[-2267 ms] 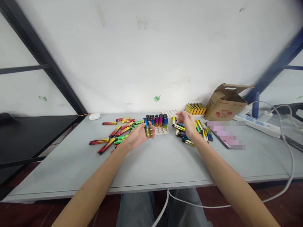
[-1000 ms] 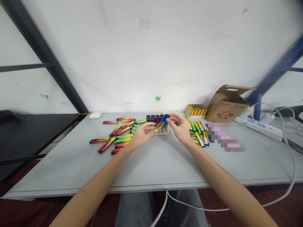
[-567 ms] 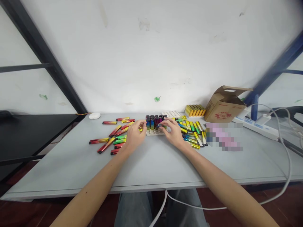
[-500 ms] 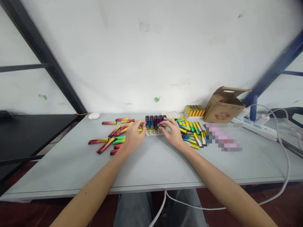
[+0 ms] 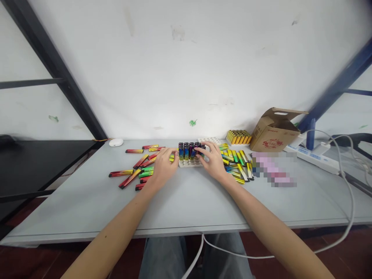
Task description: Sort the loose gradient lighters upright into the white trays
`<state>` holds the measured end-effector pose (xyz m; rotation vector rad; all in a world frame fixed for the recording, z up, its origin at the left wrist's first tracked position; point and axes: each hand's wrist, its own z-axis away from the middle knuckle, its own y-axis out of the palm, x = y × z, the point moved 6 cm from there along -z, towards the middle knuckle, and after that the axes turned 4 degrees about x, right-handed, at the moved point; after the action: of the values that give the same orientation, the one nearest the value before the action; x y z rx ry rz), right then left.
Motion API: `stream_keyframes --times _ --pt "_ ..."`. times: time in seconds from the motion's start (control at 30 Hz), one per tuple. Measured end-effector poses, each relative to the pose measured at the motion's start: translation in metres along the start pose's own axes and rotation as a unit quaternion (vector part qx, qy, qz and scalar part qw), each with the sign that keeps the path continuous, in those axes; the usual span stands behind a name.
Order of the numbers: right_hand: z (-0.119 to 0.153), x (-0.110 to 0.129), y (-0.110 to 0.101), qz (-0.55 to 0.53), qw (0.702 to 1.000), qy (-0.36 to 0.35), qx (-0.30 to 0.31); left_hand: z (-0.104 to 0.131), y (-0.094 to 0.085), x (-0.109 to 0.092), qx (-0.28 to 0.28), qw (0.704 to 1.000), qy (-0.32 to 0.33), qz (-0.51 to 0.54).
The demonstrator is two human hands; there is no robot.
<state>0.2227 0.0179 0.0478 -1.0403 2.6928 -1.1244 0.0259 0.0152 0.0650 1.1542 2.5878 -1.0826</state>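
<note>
Lighters (image 5: pixel 186 152) with black tops and shiny blue, gold and purple bodies stand upright in rows in a white holed tray (image 5: pixel 188 164). My right hand (image 5: pixel 213 161) reaches over the tray's right side, its thumb and fingers closed round a dark lighter (image 5: pixel 193 153) in the front row. At the tray's left end is my left hand (image 5: pixel 166 164), with thumb and forefinger pinched together close to the standing lighters. Whatever is in that pinch, if anything, is hidden. Loose red-gold lighters (image 5: pixel 130 178) lie left of my left hand, yellow, green and white ones (image 5: pixel 238 157) right of my right hand.
Behind stand another white holed tray (image 5: pixel 209 140) and a block of yellow lighters (image 5: pixel 239 136). An opened cardboard box (image 5: pixel 274 133) and a white power strip (image 5: pixel 316 157) are at the right. A white case (image 5: pixel 116 142) lies at the back left. A white cable (image 5: pixel 351 201) hangs over the right side.
The dark lighter in my right hand was tilted over the tray and now stands more upright among the others. My right hand has shifted only slightly; my left hand stays in place.
</note>
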Motion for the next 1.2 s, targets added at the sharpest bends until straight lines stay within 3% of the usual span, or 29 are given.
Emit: stream_keyframes --times 0.2,0.37,0.43,0.57,0.73,1.03,1.2 --pt "0.001 0.003 0.006 0.044 0.995 -0.001 0.086 0.000 -0.001 0.000 0.003 1.000 -0.008 0.007" --pt "-0.004 -0.028 -0.018 0.023 0.996 0.088 0.008 0.000 0.000 0.003 0.015 1.000 -0.017 0.006" --pt "-0.003 -0.050 -0.027 0.035 0.989 0.140 0.016 0.001 0.000 0.003 0.017 1.000 -0.018 0.005" --pt "0.007 -0.090 -0.030 0.084 0.960 0.245 0.104 0.002 0.003 0.004 0.023 1.000 -0.017 0.007" --pt "0.015 -0.102 -0.021 0.104 0.952 0.228 0.176 0.002 0.005 0.005 0.027 0.999 -0.014 0.010" --pt "0.015 -0.104 -0.019 0.081 0.952 0.255 0.146 0.004 0.009 0.005 0.052 0.998 -0.014 0.016" --pt "0.013 -0.100 -0.025 -0.041 0.948 0.306 0.077 0.004 0.009 0.006 0.051 0.998 -0.017 0.018"
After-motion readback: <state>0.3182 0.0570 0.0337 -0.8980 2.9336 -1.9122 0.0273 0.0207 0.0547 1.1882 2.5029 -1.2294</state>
